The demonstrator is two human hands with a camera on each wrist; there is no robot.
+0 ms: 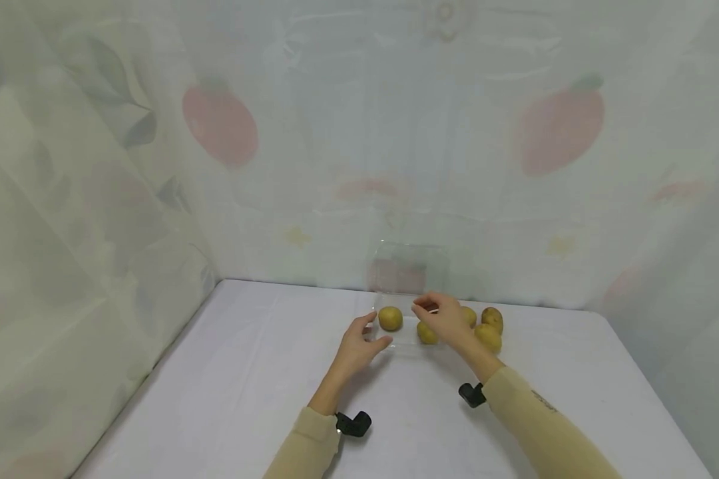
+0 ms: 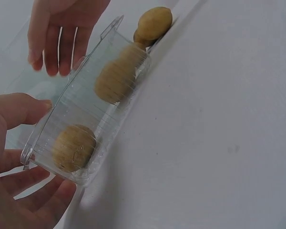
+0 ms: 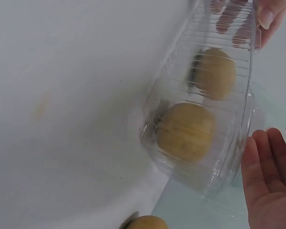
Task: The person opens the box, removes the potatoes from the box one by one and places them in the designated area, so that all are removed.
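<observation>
Hands of a person meet over a clear plastic clamshell tray on a white table, near the printed curtain wall. At left, the left hand rests at the tray's near left corner, thumb and fingers loosely spread around the rim, lightly steadying it. The tray is transparent and ribbed along its walls, its hinged lid standing upright behind. Two yellow-brown potatoes lie inside it. No label, brand or writing shows on tray or lid. At right, the right hand hovers above the tray, fingers relaxed and nearly straight, holding nothing. Further right, loose potatoes sit on the table just beside the tray.
</observation>
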